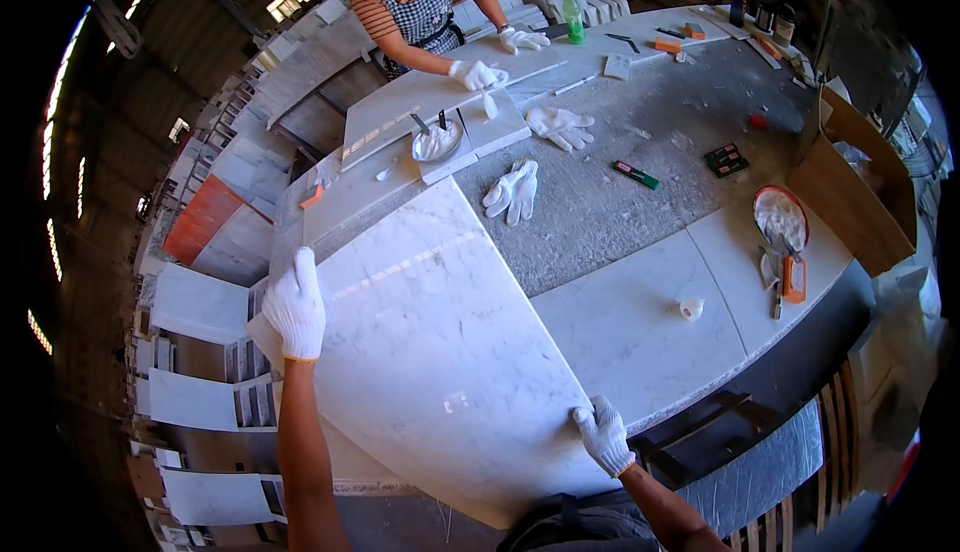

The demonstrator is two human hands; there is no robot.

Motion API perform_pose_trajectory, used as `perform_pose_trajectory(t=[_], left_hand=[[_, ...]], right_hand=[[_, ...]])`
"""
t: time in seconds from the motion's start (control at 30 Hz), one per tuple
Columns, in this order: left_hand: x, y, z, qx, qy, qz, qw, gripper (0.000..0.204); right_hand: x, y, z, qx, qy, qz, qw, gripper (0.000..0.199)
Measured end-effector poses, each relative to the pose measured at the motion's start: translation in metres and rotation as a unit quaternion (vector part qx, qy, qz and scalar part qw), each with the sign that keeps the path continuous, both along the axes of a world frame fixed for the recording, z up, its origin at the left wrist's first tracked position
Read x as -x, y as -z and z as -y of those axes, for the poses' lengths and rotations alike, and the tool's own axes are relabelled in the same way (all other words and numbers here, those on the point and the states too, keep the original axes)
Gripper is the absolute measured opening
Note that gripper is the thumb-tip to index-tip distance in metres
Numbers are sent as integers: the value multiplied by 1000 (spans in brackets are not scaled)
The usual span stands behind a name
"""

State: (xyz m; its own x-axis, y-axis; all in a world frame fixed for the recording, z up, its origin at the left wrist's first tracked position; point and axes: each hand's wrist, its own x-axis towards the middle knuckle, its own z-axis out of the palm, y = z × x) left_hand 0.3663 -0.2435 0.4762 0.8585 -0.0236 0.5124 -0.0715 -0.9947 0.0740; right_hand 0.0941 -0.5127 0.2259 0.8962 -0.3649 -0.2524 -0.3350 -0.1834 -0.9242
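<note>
A large polished white marble slab [450,342] with grey veining lies angled in front of me and reaches toward my body. My left hand [296,307], in a white knit glove, grips its left edge, the fingers partly hidden. At the slab's near right edge, my gloved right hand [604,437] is closed round the rim. Beyond the far corner stands a bowl of white paste [437,141] with tools stuck in it. Two loose white gloves, one nearer [512,193] and one farther [560,128], lie on the dusty grey tabletop.
Across the table a person in a checked apron [425,12] rests gloved hands on another slab [400,102]. To the right are a tape roll [691,308], a second paste bowl [780,217], an orange block [794,280] and a cardboard box [850,177]. Stacked slabs [200,297] stand left.
</note>
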Motion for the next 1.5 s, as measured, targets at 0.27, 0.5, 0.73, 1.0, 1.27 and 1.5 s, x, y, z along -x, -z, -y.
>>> perform_pose_trajectory(t=[0.27, 0.5, 0.73, 1.0, 1.27, 1.5], left_hand=[[-8, 12, -21, -39, 0, 44, 998, 34], [-13, 15, -24, 27, -47, -1, 999, 61], [-38, 41, -44, 23, -70, -17, 997, 68], [-57, 71, -79, 19, -70, -45, 996, 67], [-66, 84, -83, -57, -21, -57, 997, 55], [-68, 85, -91, -42, -21, -29, 998, 61]], right_hand=[[-1, -3, 3, -14, -28, -2, 1000, 33], [-14, -17, -4, -46, -9, -21, 999, 34], [-29, -12, -13, -2, -7, -30, 1000, 36], [-45, -8, -21, 17, 2, -37, 999, 34], [-49, 6, -24, 7, 32, -17, 999, 35], [-49, -1, -29, -3, 55, -11, 998, 34]])
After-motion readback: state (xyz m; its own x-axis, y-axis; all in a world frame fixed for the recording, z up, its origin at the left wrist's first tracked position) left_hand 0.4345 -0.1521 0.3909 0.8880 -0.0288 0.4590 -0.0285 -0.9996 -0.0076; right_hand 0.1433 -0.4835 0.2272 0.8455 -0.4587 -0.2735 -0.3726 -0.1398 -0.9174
